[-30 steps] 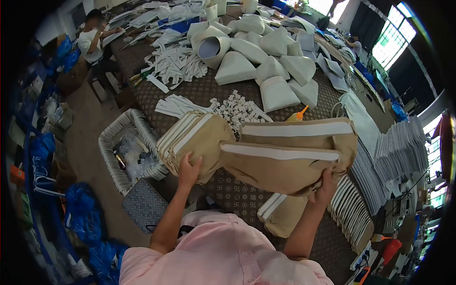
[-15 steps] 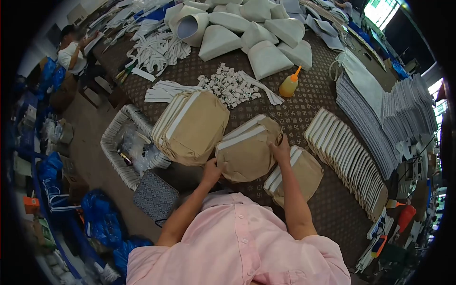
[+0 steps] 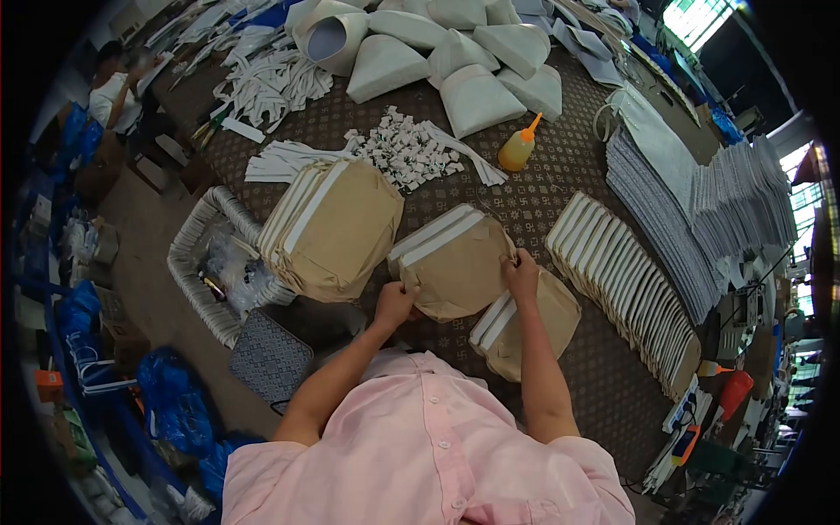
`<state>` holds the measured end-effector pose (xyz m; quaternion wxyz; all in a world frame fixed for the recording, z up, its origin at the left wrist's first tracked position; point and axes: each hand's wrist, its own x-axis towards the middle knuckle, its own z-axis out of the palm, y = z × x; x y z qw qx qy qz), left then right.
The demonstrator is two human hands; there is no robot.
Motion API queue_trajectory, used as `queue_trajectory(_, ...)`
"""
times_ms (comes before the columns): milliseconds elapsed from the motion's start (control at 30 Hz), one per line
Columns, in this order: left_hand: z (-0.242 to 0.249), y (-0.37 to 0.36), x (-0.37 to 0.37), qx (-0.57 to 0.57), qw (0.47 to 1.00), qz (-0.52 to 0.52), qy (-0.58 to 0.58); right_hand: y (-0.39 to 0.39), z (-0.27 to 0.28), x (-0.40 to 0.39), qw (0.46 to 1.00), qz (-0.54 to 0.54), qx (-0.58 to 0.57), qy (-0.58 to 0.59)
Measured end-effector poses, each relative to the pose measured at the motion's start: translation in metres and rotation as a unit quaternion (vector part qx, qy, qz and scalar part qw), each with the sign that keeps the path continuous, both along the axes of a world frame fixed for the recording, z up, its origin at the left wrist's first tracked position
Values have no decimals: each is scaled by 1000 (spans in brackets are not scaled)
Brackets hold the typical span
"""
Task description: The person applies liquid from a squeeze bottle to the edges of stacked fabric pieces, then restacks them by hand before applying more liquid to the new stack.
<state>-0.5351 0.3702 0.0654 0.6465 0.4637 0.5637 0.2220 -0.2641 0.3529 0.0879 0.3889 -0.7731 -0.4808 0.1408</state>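
Brown paper bags in a big stack (image 3: 328,229) are lying at ten o'clock of the left hand (image 3: 394,304), which is gripping the middle bundle (image 3: 455,262) at its seven o'clock corner; the right hand (image 3: 523,273) is clasping its three o'clock edge, above another stack (image 3: 525,325).

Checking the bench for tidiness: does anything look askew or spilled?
Mostly orderly. The small white scraps lie in a loose scattered heap beside the glue bottle, unlike the neat row of tan pieces. The tan stack between the left hand and right hand sits tilted.
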Motion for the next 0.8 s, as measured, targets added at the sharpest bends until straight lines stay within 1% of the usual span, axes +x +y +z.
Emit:
queue_trajectory(33,2,1,1,3,1000,2,-2,7,-12,4,999,5,4,-47)
queue_trajectory(67,3,-3,-1,-6,1000,-19,17,11,-18,5,996,10,6,-93)
queue_trajectory(100,5,-5,-3,-16,998,-40,37,13,-24,7,996,13,6,-92)
queue_trajectory(133,5,-5,-5,-15,998,-38,38,14,-26,7,996,4,-23,-81)
queue_trajectory(167,5,-5,-7,-18,999,-7,40,15,-28,7,996,-6,-54,-69)
queue_trajectory(200,5,-4,-9,-20,999,23,41,16,-31,7,996,-6,-53,-69)
queue_trajectory(300,11,-4,-10,-18,999,23,31,20,-28,3,996,8,-30,-82)
queue_trajectory(333,7,-6,-10,-21,999,25,32,21,-20,0,998,-9,-56,-38)
queue_trajectory(367,1,-6,-9,4,999,31,20,23,-15,-5,996,-25,-81,7)
queue_trajectory(400,-3,-5,-9,30,999,35,7,22,-18,-6,996,-24,-81,9)
queue_trajectory(467,1,-7,-6,25,999,47,11,21,-23,-7,996,-51,-44,59)
queue_trajectory(500,4,-8,-6,18,998,57,13,21,-26,-8,996,-53,-44,59)
queue_trajectory(600,0,-5,-6,5,998,43,35,20,-23,-15,994,-88,-46,38)
queue_trajectory(667,5,-1,-7,6,998,43,50,22,-25,-19,992,-100,-72,16)
queue_trajectory(700,8,1,-8,6,997,47,67,23,-26,-21,992,-103,-70,15)
queue_trajectory(733,-2,3,-11,7,997,45,66,24,-27,-24,992,-117,-40,1)
queue_trajectory(767,-17,4,-16,104,986,33,130,25,-28,-26,991,-130,-12,-12)
queue_trajectory(800,-31,5,-20,199,961,20,192,25,-29,-27,991,-133,-12,-12)
